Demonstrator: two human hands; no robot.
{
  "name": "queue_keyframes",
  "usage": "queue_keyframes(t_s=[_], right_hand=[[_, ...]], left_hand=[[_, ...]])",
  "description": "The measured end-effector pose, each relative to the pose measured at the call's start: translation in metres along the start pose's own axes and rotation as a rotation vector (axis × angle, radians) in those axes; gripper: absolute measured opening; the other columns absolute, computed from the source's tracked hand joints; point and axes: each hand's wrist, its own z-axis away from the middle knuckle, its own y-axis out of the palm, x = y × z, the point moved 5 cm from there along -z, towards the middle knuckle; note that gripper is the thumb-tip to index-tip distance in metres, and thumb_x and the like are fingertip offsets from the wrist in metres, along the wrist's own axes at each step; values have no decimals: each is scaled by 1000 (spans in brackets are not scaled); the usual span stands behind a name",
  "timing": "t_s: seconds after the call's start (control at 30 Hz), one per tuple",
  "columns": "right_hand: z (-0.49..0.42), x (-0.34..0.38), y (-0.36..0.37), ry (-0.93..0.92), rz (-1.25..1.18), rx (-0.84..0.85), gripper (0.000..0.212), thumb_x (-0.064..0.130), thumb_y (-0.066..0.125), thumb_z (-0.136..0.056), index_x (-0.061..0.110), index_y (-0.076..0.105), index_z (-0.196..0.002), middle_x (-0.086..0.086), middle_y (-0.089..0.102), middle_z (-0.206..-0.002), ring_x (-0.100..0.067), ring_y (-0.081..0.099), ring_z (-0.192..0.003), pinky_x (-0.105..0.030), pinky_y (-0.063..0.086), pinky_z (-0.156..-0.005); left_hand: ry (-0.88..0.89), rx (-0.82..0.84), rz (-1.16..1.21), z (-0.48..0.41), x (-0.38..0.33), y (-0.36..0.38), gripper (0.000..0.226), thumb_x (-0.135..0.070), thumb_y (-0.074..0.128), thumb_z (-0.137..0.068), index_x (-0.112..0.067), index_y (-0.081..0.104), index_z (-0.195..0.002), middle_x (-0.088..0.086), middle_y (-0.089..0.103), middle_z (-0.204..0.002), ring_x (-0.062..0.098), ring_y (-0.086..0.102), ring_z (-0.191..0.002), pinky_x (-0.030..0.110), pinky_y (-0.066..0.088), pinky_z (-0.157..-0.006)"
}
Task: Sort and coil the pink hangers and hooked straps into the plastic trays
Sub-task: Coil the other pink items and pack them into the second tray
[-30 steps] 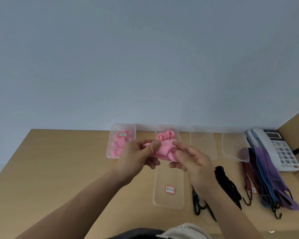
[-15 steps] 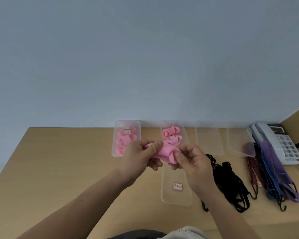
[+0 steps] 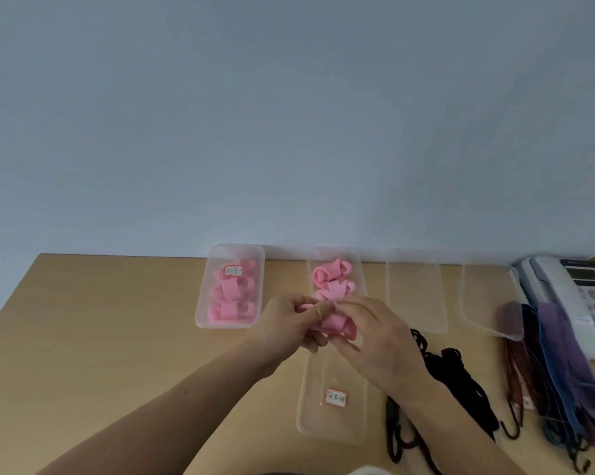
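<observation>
My left hand [image 3: 289, 323] and my right hand [image 3: 375, 341] meet over the middle of a long clear tray [image 3: 333, 426] and together pinch a pink strap [image 3: 332, 323] rolled into a coil; most of it is hidden by my fingers. Two pink coils [image 3: 330, 274] lie at that tray's far end, and a small label sits near its front end. To the left, a shorter clear tray [image 3: 203, 313] holds several pink rolled pieces [image 3: 229, 298].
Two clear trays [image 3: 416, 293], [image 3: 488, 296] stand at the back right. Black hooked straps [image 3: 460, 378] lie right of the long tray. Red, blue and purple hooked straps [image 3: 556, 365] lie further right, beside a desk phone [image 3: 577, 296]. The wall runs along the table's far edge.
My hands have come closer together and my right hand now covers more of the pink strap, which looks more tightly rolled. The view has shifted a little.
</observation>
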Motion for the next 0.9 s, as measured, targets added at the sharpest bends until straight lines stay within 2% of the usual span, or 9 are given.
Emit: queue_keyframes(t_s=[0.13, 0.23, 0.33, 0.47, 0.53, 0.63, 0.7, 0.77, 0.9], right_hand=[[-10, -28, 6, -122, 62, -68, 23, 20, 72, -75, 7, 74, -94, -3, 72, -90, -22, 69, -79, -34, 58, -68], [-22, -52, 13, -111, 40, -10, 22, 23, 68, -69, 9, 71, -85, -2, 68, -79, -24, 65, -68, -33, 54, -59], [-33, -76, 27, -74, 20, 161, 33, 21, 84, -57, 10, 69, -85, -1, 67, -77, -24, 62, -64, -30, 50, -55], [-44, -94, 49, -90, 71, 383, 30, 24, 81, -57, 18, 69, -84, 5, 67, -75, -23, 63, -62, -24, 39, -53], [-51, -93, 57, -155, 119, 446, 22, 28, 75, -57, 21, 66, -76, 7, 65, -69, -20, 60, -57, -22, 29, -52], [-60, -83, 60, -216, 130, 486, 15, 41, 52, -60, 27, 58, -61, 11, 57, -57, -13, 44, -48, -20, 23, -48], [-62, -83, 66, -232, 77, 526, 20, 44, 44, -65, 30, 57, -62, 12, 52, -60, -12, 39, -56, -21, 27, -46], [-62, -86, 73, -228, 44, 572, 19, 42, 45, -71, 30, 60, -68, 13, 52, -68, -16, 49, -67, -24, 36, -51], [-59, -89, 79, -247, 173, 635, 22, 38, 64, -83, 22, 72, -95, -3, 65, -93, -34, 58, -102, -42, 50, -86]], left_hand=[[-75, -55, -2, -30, 7, 14, 34, -30, 65, -94, 3, 68, -95, 22, 72, -82, 18, 62, -57, 27, 49, -50], [-105, -89, -68, -46, 10, 21, 32, -34, 55, -98, -3, 63, -94, 13, 70, -80, 18, 62, -57, 28, 47, -50], [-63, -236, -425, -57, 8, 11, 28, -43, 47, -98, -19, 60, -108, -4, 66, -94, 14, 64, -69, 24, 49, -62], [-50, -348, -866, -62, 17, -5, 38, -31, 48, -99, -19, 49, -135, 0, 53, -125, 17, 56, -95, 30, 44, -86], [-53, -313, -902, -63, 25, -3, 44, -26, 50, -96, -19, 44, -139, 2, 57, -119, 18, 58, -92, 30, 45, -80], [-54, -324, -811, -65, 33, -1, 51, -17, 51, -93, -18, 38, -142, 5, 66, -89, 23, 62, -80, 36, 50, -71], [-43, -336, -793, -67, 34, 1, 53, -12, 50, -92, -18, 36, -143, 9, 65, -83, 28, 62, -78, 40, 51, -70], [-21, -324, -807, -67, 34, 2, 53, -11, 50, -92, -17, 36, -143, 10, 65, -83, 30, 61, -77, 41, 50, -68], [129, -311, -1167, -62, 22, 6, 46, -23, 59, -89, -24, 52, -134, 4, 59, -117, 27, 57, -104, 37, 49, -79]])
